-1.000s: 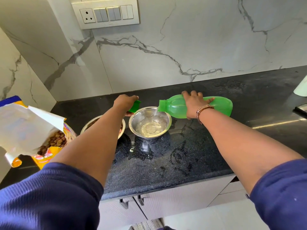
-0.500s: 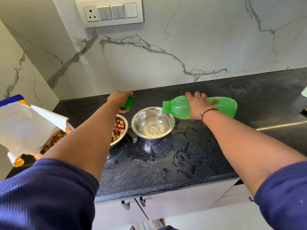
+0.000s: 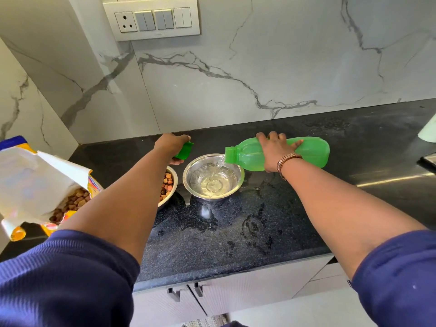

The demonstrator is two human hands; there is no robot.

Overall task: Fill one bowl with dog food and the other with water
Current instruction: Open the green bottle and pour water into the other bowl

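Observation:
My right hand (image 3: pixel 276 147) grips a green plastic bottle (image 3: pixel 311 154) held on its side, mouth to the left. Water streams from the mouth into a steel bowl (image 3: pixel 237 179) on the black counter; the bowl holds a pool of water. To its left a second steel bowl (image 3: pixel 174 182) holds brown and orange dog food, half hidden by my left forearm. My left hand (image 3: pixel 169 145) hovers behind that bowl, closed around the green bottle cap (image 3: pixel 185 151).
An open dog food bag (image 3: pixel 42 185) lies at the left edge, kibble showing in its mouth. Water splashes spot the counter (image 3: pixel 259 232) in front of the bowls. A white object (image 3: pixel 428 133) and a dark item (image 3: pixel 428 159) sit at far right. Marble wall behind.
The bottle stays tipped over the right bowl and the water level has risen. My left hand moved slightly back and left, uncovering the dog food bowl.

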